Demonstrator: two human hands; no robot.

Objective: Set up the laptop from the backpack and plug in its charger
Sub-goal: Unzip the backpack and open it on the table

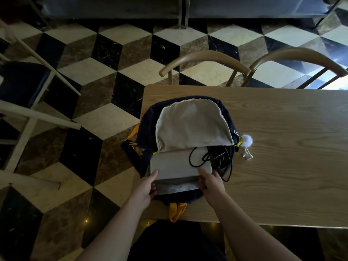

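Observation:
A dark navy backpack (146, 117) with yellow straps lies open on the left end of the wooden table (282, 129), its beige-lined flap folded back. A grey closed laptop (173, 162) sticks partly out of the main pocket. My left hand (146, 187) grips the laptop's near left corner. My right hand (211, 182) holds its near right corner. A black charger cable (216, 157) loops over the laptop's right side and coils inside the bag; the charger brick is hidden.
A white pompom charm (247, 140) hangs from the backpack onto the table. Two curved wooden chairs (205, 57) stand at the far table edge. White chair legs (37, 117) and a checkered floor lie to the left.

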